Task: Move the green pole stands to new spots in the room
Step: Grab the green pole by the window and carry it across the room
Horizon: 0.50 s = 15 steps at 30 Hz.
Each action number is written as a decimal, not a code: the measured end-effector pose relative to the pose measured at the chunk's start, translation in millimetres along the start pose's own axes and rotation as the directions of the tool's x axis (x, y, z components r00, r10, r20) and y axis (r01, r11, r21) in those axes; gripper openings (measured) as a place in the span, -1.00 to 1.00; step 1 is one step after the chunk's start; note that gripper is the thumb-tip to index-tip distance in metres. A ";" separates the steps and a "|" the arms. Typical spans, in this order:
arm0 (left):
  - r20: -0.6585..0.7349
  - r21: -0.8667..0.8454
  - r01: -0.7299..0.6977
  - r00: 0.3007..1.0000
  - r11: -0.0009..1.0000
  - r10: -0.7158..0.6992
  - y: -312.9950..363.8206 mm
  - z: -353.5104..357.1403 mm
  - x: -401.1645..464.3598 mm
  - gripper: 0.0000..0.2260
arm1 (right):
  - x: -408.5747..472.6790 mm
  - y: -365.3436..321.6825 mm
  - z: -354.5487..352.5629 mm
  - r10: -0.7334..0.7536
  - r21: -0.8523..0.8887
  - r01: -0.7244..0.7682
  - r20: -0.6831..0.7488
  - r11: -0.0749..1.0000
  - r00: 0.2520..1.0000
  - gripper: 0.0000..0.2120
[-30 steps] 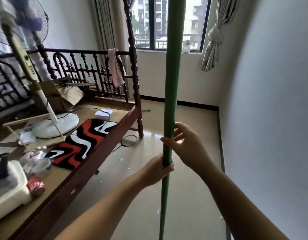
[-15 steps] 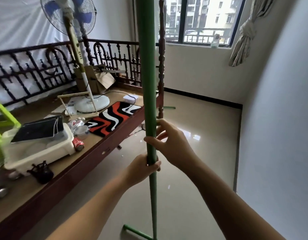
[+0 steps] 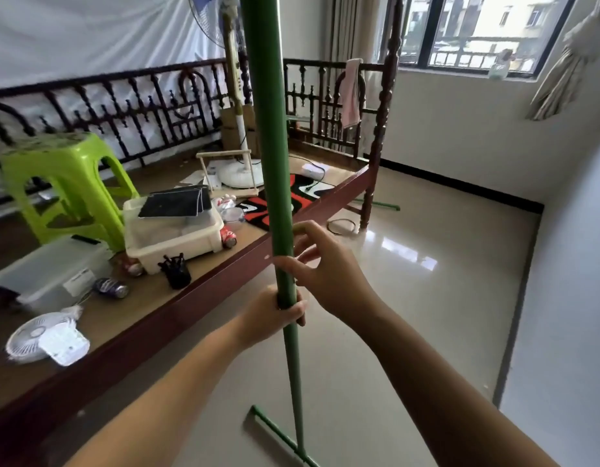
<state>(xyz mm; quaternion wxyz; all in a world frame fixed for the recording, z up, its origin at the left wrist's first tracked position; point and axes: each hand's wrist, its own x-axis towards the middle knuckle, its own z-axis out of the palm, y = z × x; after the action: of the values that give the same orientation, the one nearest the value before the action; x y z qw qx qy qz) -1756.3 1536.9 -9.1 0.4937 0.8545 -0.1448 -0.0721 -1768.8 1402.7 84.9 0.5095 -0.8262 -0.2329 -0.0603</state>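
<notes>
The left hand (image 3: 275, 315) is clenched in a full grip around the tall green metal pole stand (image 3: 273, 170), fingers wrapped right round the tube. Just above it the right hand (image 3: 325, 267) grasps the same pole more loosely, thumb and fingertips pinching it while the other fingers fan out to the right. The pole stands nearly upright in the middle of the view, running out of the top of the frame. Its green crossbar foot (image 3: 275, 433) lies at the bottom on the pale glossy tiled floor (image 3: 426, 315); whether the foot touches the floor cannot be told.

Just left of the pole is a dark carved wooden bed frame (image 3: 197, 288) with a bare board surface. On it sit a lime-green plastic stool (image 3: 66, 183), a white plastic bin (image 3: 177, 237), a white standing fan (image 3: 238, 163) and a red, black and white patterned mat (image 3: 308, 193). A second green pole piece (image 3: 382, 204) lies on the floor beyond the bedpost.
</notes>
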 end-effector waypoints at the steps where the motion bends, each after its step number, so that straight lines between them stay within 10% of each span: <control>1: -0.014 -0.009 0.020 1.000 1.000 -0.020 -3.0 -5.4 -11.2 -0.80 | -2.7 -6.4 8.6 -0.006 0.014 0.005 0.023 1.000 1.000 -0.70; 8: -0.161 -0.081 0.064 0.984 0.995 -0.077 -16.1 -29.7 -71.1 -0.55 | -13.5 -28.4 59.3 -0.066 0.105 0.055 0.097 0.993 0.993 -0.70; 15: -0.199 -0.113 0.148 0.965 0.983 -0.168 -18.7 -21.7 -81.0 -0.83 | -17.9 -24.8 63.6 -0.105 0.093 0.096 0.104 0.991 0.989 -0.67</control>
<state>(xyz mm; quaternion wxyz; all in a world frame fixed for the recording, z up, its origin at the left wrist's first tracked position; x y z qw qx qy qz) -1824.0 1589.4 -15.9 0.5396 0.8412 -0.0200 -0.0286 -1804.4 1461.5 68.9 0.5280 -0.7923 -0.3042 -0.0306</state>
